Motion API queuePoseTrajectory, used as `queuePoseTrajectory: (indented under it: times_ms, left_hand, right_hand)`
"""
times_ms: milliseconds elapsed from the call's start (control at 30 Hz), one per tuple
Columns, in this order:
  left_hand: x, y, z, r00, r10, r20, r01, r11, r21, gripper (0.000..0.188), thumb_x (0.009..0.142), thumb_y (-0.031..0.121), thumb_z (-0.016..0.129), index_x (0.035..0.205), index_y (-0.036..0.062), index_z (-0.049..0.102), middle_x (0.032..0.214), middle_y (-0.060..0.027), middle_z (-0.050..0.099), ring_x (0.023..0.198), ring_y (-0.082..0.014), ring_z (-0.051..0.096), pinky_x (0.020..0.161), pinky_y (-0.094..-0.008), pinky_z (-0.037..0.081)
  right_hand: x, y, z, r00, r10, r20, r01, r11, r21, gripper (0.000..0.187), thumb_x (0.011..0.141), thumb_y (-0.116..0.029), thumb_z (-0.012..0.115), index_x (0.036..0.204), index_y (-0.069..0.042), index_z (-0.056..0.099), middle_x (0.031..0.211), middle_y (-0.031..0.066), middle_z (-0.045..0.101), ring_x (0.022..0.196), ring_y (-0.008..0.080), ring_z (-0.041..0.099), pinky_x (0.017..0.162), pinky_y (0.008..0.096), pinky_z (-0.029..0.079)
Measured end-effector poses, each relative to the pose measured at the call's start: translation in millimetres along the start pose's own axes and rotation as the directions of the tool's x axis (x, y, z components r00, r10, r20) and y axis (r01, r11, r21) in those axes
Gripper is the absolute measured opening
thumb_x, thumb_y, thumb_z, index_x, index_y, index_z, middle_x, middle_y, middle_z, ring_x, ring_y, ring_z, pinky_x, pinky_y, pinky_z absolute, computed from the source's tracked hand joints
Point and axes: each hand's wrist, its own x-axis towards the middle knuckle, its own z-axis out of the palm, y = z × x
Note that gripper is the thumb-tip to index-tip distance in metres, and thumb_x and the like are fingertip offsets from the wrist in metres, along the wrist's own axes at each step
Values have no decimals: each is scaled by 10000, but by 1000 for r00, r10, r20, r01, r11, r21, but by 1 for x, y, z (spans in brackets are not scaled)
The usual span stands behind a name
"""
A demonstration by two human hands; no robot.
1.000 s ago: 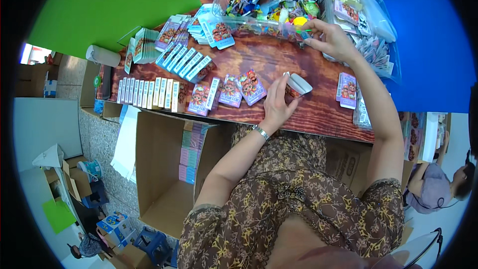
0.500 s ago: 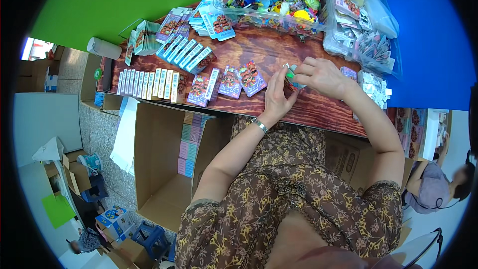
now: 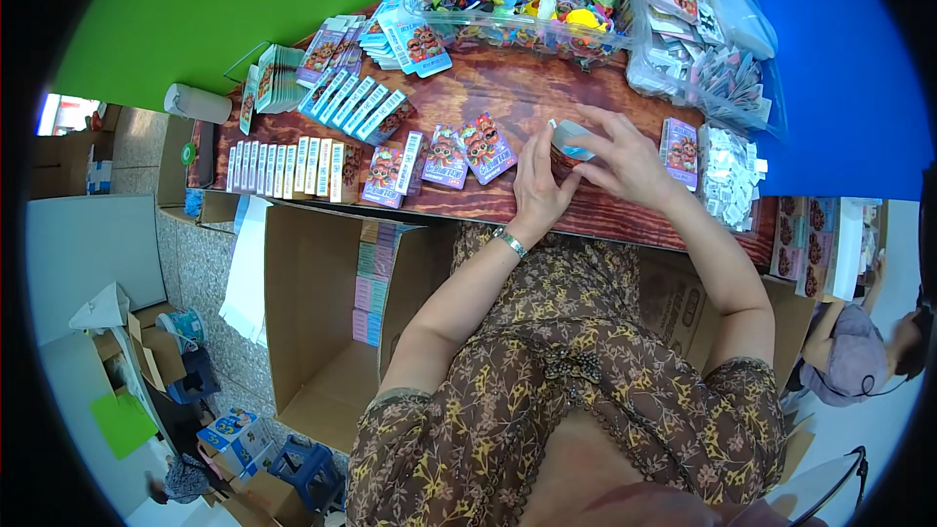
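My left hand [image 3: 543,187] is closed on the left side of a small card box [image 3: 573,144], with its fingers straight along it and the thumb at the near edge. A light blue flap shows at the box's top, and its printed side is mostly hidden by my fingers. My right hand [image 3: 636,164] curves around the right side, thumb at the near edge and fingertips over the flap. Just left of my hands lie two purple printed boxes [image 3: 488,148], leaning at slight angles. Another purple box [image 3: 679,151] lies to the right of my right hand.
A clear bin of colourful small trinkets [image 3: 527,24] stands at the back. Beside it are a tray of packets [image 3: 717,78] and a pile of white sachets [image 3: 730,176]. Rows of boxes [image 3: 283,168] line the table's left. An open carton [image 3: 322,371] stands below.
The green item seen at the box's top no longer shows; a light blue flap is there instead. My right hand's fingers have opened wider around the box.
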Motion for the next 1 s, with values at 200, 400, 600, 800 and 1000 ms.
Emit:
queuePoseTrajectory:
  times_ms: [200,400,600,800,1000]
  left_hand:
    - [-11,-9,4,995,97,23,-98,993,65,935,730,73,834,1515,-6,333,1394,-257,493,1275,-452,495,1064,-501,443]
    - [-11,-7,1,1000,17,-26,-17,1000,16,1010,738,132,872,1535,-16,269,1405,-280,478,1260,-463,505,1046,-510,453]
    - [-7,6,-12,999,-36,13,37,998,-54,942,781,128,850,1524,-19,289,1366,-272,521,1229,-442,543,1032,-485,468]
    - [-16,-6,-25,997,60,47,-55,994,-95,650,855,14,760,1431,13,460,1347,-247,573,1228,-388,590,1009,-444,500]
    - [-10,-15,-26,992,124,-19,-125,976,-180,348,883,-70,694,1209,-16,588,1257,-240,666,1072,-378,701,906,-376,578]
  right_hand:
    - [-3,-18,19,996,77,47,-64,970,-233,362,796,-286,808,1107,-140,695,1403,151,543,1254,395,528,985,471,503]
    - [-12,-5,2,992,53,-116,-51,998,23,377,826,-194,801,1140,-60,640,1265,169,627,1076,352,648,853,420,560]
    - [-37,-8,36,890,389,-238,-289,885,364,304,865,-97,775,1121,-45,620,1149,124,691,969,241,711,760,364,590]
    - [-45,6,68,852,357,-382,-194,894,404,264,923,-26,720,1171,-8,632,1301,171,659,1060,189,691,892,282,564]
    - [-44,14,82,844,453,-287,-116,677,726,223,940,14,682,1162,0,678,1410,158,580,1209,198,614,1001,328,507]
